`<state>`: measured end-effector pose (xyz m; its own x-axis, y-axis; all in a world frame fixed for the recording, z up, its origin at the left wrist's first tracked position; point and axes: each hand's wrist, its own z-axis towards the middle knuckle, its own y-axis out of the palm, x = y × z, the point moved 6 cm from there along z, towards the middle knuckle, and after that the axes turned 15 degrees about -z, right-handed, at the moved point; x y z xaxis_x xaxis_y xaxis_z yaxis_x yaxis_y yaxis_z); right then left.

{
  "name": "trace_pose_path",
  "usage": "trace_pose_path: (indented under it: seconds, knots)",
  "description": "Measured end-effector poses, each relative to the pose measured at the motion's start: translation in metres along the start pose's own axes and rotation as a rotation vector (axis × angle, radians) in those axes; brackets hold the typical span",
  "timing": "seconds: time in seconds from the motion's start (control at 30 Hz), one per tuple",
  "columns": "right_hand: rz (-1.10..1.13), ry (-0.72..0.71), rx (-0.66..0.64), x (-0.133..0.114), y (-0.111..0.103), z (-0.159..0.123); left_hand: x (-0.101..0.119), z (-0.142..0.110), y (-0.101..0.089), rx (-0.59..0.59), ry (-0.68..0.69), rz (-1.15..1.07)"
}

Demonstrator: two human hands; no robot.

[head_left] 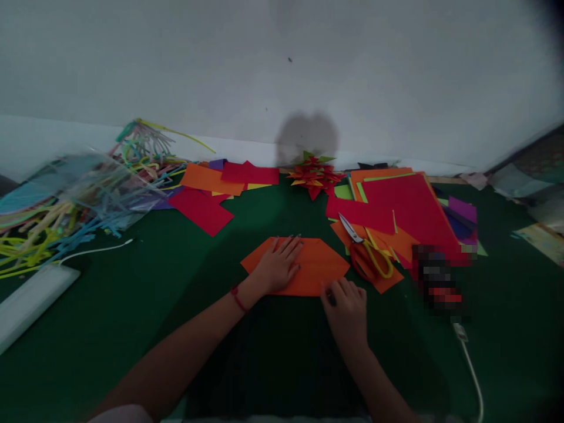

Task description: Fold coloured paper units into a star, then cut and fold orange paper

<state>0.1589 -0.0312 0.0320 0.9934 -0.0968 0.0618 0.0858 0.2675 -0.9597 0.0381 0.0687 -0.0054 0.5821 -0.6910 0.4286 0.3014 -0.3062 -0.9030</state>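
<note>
A folded sheet of orange paper (315, 258) lies in front of me, its left and right ends coming to points and its front edge straight. My left hand (278, 267) rests flat on its left half with fingers stretched out. At the front right edge, my right hand (347, 306) is closed, thumb and fingers pinched at the paper; the exact contact is partly hidden. Just right of the paper, scissors (382, 262) with red and yellow handles lie with blades pointing to the back left, on orange paper scraps (388, 283).
A layered paper flower (314, 176) stands by the wall. Red sheets (405, 205) are stacked at right, with red cut pieces (205, 211) at back left. Pipe cleaners (39, 241), a white power strip (35, 296) and a white cable (473, 370) lie on the green table (150, 305).
</note>
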Motion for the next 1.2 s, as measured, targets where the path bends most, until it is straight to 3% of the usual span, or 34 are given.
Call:
trace_pose_path:
  seconds: [0.17, 0.37, 0.67, 0.87, 1.2]
  knots:
    - [0.022, -0.145, 0.031, -0.038, 0.013, 0.01, 0.0, 0.0, 0.001, 0.017, -0.001, 0.02]
    - [0.032, -0.221, 0.015, -0.062, 0.018, -0.002, -0.001, 0.0, 0.003, 0.001, -0.001, 0.032]
    - [0.2, -0.164, -0.106, -0.105, 0.012, -0.005, -0.004, 0.003, 0.006, 0.001, 0.002, 0.052]
    - [0.263, -0.165, -0.09, -0.09, 0.009, -0.002, -0.001, 0.001, 0.002, 0.034, 0.023, 0.021]
    - [0.029, -0.097, -0.049, -0.052, 0.017, -0.009, 0.0, -0.002, 0.001, 0.042, 0.018, 0.021]
